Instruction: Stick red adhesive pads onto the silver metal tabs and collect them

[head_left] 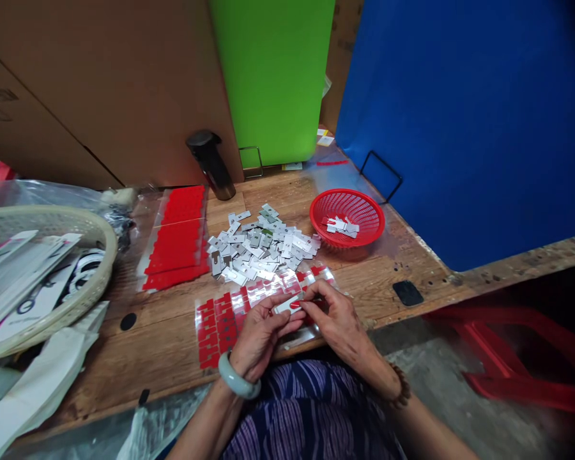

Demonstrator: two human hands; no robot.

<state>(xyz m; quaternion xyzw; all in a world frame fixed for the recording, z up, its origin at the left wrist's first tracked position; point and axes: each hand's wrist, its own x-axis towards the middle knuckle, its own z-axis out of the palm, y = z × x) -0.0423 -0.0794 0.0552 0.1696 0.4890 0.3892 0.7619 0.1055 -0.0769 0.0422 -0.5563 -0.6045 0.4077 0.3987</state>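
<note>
My left hand (263, 329) is closed on a small flat metal plate (283, 306), silvery with a red mark near its right end. The thumb and fingertips of my right hand (338, 319) pinch at that right end; a small red piece shows there, and I cannot tell which hand bears it. Beneath both hands lies a clear sheet with rows of red stickers (215, 332). Just beyond the sheet is a heap of similar metal plates (263, 246). A red plastic basket (319, 220) to the right holds several plates.
Stacked red sticker sheets (177, 239) lie left of the heap. Behind them stands a dark bottle (211, 166). A cream basket (108, 255) with packets is at far left. Green (273, 83) and blue (460, 128) panels rise behind. A red stool (517, 358) stands at right.
</note>
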